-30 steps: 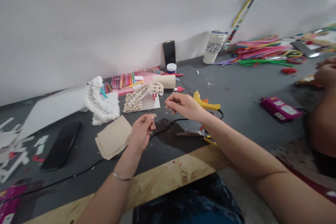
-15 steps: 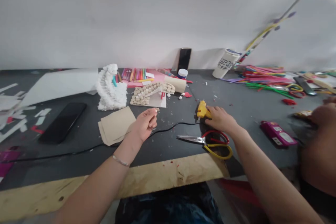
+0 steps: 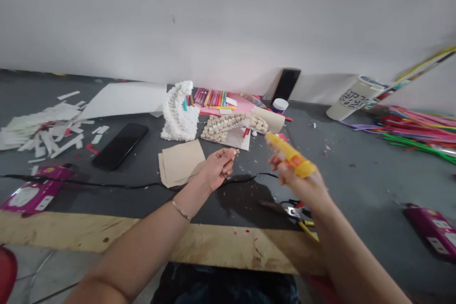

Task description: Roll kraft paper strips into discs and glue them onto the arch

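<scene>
My right hand (image 3: 308, 187) is wrapped round a yellow hot glue gun (image 3: 291, 154), raised off the table with its nozzle to the upper left. Fingertips of my left hand (image 3: 216, 169) pinch a tiny beige piece (image 3: 237, 151), perhaps rolled paper. Just beyond it lies a white card base bearing an arched model of small beige rolls (image 3: 228, 124). Beige paper squares (image 3: 180, 164) lie left of my left hand. Under my right hand, partly hidden, are scissors (image 3: 292, 211) with red and yellow handles. A black cord (image 3: 138, 184) runs across the table.
A bumpy white model (image 3: 180, 116) stands behind the paper squares, with markers (image 3: 215, 98) beyond. To the left lie a black phone (image 3: 120, 146), white paper strips (image 3: 53, 130) and a purple power strip (image 3: 39, 190). A tumbler (image 3: 354, 97) and pipe cleaners (image 3: 420, 128) are at right.
My right hand has lifted the glue gun off the table and turned it. My left hand keeps its pinch on the beige piece. The view has swung left.
</scene>
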